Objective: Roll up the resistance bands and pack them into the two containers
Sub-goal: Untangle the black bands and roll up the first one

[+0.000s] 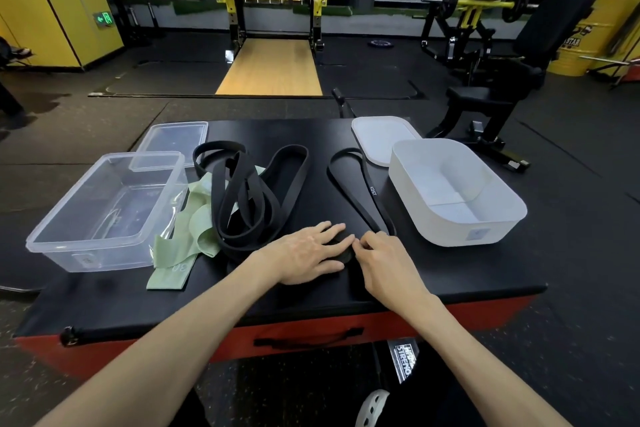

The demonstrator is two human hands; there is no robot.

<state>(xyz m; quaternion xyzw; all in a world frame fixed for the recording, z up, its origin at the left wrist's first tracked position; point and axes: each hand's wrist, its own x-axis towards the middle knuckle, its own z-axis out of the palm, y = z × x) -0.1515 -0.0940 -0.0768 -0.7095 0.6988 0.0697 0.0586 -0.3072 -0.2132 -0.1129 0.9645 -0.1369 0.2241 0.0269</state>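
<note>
Left hand [306, 253], right hand [386, 262] on black band [373, 191] — padded platform [450, 270], squat rack [318, 11] beyond

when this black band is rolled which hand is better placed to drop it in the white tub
Right, probably: the right hand pinches the black band at its rolled end, and the white tub sits open on that side. The left hand lies flat on that end.

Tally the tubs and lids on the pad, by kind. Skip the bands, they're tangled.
Tubs: 2, the clear tub and the white tub
Lids: 2, the clear lid and the white lid
Total: 4
</note>
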